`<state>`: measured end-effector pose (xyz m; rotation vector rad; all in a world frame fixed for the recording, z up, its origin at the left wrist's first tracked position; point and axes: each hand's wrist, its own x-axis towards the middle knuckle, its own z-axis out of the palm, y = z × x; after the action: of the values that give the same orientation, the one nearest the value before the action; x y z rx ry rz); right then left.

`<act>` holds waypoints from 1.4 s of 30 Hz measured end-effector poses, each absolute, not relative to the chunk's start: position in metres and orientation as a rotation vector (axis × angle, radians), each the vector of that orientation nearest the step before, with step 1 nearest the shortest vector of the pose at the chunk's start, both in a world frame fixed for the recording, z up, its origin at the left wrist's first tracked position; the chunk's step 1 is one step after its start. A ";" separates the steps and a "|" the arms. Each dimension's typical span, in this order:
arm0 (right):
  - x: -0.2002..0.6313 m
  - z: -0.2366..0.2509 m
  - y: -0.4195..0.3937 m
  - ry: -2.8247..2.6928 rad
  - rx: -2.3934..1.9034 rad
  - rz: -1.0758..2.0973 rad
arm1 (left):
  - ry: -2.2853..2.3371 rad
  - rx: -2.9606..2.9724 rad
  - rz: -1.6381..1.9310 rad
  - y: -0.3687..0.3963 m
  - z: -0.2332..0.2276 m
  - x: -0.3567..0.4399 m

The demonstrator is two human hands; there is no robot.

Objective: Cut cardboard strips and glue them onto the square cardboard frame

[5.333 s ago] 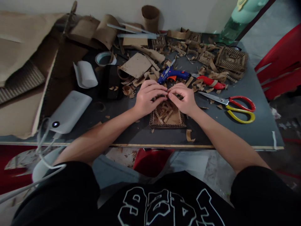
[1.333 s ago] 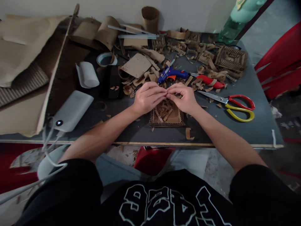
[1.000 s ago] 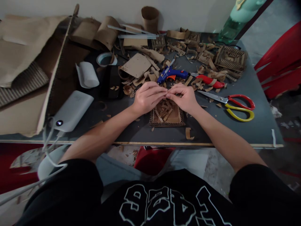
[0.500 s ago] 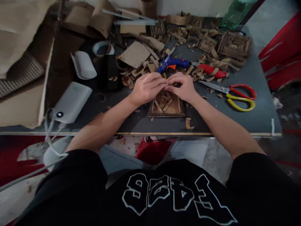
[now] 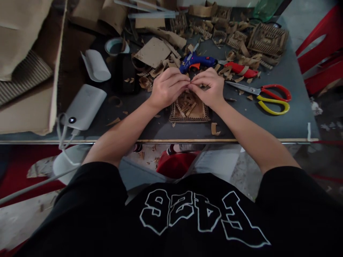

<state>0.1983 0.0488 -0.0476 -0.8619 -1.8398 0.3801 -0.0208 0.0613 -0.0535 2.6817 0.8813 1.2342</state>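
My fingers pinch rough corrugated cardboard above a cardboard tray; matt grey counter, glossy plastic-handled scissors.

A single head-worn camera looks forward and steeply down from above a seated person's chest, close over the tabletop. The left hand and right hand meet near frame centre; the tabletop's far clutter fills the top, the person's black shirt the bottom.

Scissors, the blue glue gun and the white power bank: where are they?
scissors (image 5: 270,101), head view, where the red and yellow handles meet
blue glue gun (image 5: 199,61), head view, on its body
white power bank (image 5: 85,106), head view, top face
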 end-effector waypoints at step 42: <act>0.196 -0.031 0.046 -1.917 -0.975 0.503 | 0.955 2.631 1.328 0.055 -0.044 -0.017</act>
<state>0.1961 0.0463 -0.0313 -0.9745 -1.9173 0.5033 -0.0169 0.0547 -0.0435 2.6306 0.9555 1.3282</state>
